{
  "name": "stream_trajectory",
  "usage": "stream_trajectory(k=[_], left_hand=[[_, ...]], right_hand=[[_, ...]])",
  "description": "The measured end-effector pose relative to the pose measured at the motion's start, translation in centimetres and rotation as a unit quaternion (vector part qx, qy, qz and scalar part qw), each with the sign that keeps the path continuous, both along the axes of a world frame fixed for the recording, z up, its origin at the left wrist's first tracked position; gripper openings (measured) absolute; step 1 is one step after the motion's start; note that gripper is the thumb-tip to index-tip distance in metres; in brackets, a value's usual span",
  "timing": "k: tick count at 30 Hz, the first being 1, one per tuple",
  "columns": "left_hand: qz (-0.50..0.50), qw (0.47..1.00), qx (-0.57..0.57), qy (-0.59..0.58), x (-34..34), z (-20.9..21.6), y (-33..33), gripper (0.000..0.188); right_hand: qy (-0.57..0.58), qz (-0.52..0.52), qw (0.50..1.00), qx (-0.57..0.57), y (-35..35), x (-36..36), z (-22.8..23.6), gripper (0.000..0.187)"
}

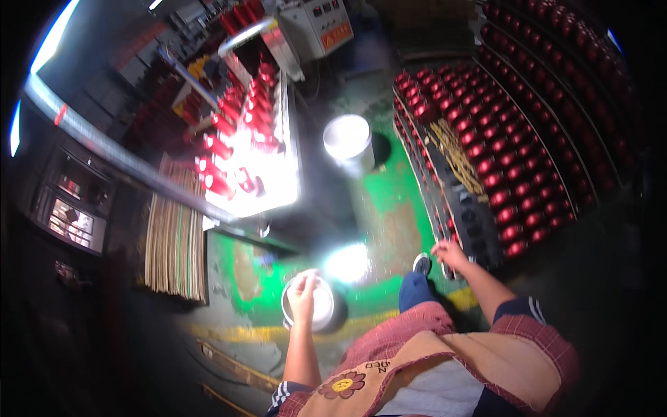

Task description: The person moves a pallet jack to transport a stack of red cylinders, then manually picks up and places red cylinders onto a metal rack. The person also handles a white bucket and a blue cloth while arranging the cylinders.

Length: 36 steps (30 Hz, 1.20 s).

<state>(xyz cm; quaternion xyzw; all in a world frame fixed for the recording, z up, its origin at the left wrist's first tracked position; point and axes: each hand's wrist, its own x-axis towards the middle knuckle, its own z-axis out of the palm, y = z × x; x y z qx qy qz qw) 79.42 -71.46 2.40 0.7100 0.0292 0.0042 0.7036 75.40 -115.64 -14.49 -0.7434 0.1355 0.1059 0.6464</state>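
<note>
My left hand [301, 297] is held over a round white bucket [325, 316] on the floor. Its fingers are drawn together, and anything between them is washed out by glare. My right hand [450, 254] reaches out beside the near corner of a dark tray [478, 233]. Its fingers look loosely apart, with nothing visible in them. Rows of shiny red rounded parts [511, 174] fill most of that tray. Several bare dark sockets show at its near end, and a strip of yellowish-brown material [455, 156] lies across it.
On the left, a brightly lit table [281, 187] carries more red parts [219, 182]. Another white bucket [349, 142] stands beyond. A stack of thin boards [174, 243] rests left, below a long pipe [111, 142]. A grey control box [323, 28] stands at the back.
</note>
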Motion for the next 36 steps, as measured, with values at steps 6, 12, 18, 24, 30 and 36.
stream_trajectory(k=[6, 12, 18, 24, 30, 36], left_hand=[[-0.072, 0.973, 0.128, 0.18, 13.3, -1.0, -12.1, 0.024], [-0.25, 0.934, 0.234, 0.1, 25.0, -2.0, -23.2, 0.021], [-0.421, 0.884, 0.122, 0.161, 33.9, -3.4, -33.3, 0.023], [-0.651, 0.72, 0.216, 0.105, 36.5, -7.4, -45.0, 0.025], [-0.746, 0.591, 0.178, -0.25, 23.8, -14.1, -57.7, 0.051], [-0.663, 0.623, 0.211, -0.357, 14.0, -19.3, -68.6, 0.061]], right_hand=[[0.078, -0.148, 0.986, 0.024, -8.2, 5.8, -4.4, 0.012], [-0.041, -0.184, 0.982, 0.017, -12.3, 7.2, -3.7, 0.017], [0.009, -0.419, 0.907, 0.048, -13.0, 4.7, 1.0, 0.011], [0.135, -0.571, 0.76, -0.279, -9.5, 0.8, 7.0, 0.029], [0.205, -0.636, 0.623, -0.405, -13.4, -3.7, 2.8, 0.056], [0.22, -0.616, 0.604, -0.454, -21.3, -6.6, -3.7, 0.065]])
